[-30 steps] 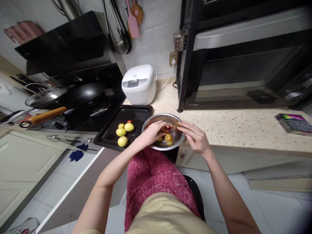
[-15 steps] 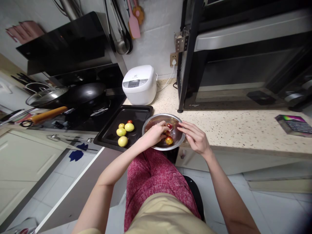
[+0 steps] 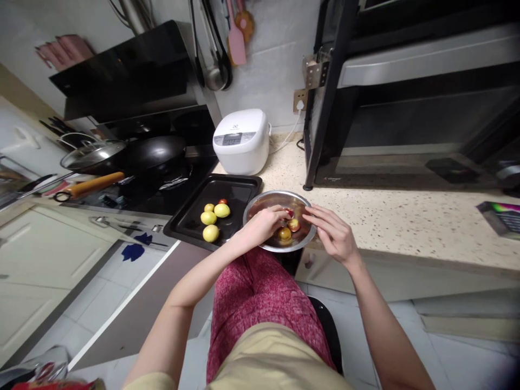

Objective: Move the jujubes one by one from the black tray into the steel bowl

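The right hand, fingers loosely extended, lies at the rim of the metal bowl, apparently steadying it on the desk's near edge; the left hand dips among red-yellow fruits, grip unclear.

A round, shiny metal bowl sits upright at the edge of the speckled counter. Inside, small, glossy red-and-yellow fruits lie close together, the nearest one more amber.
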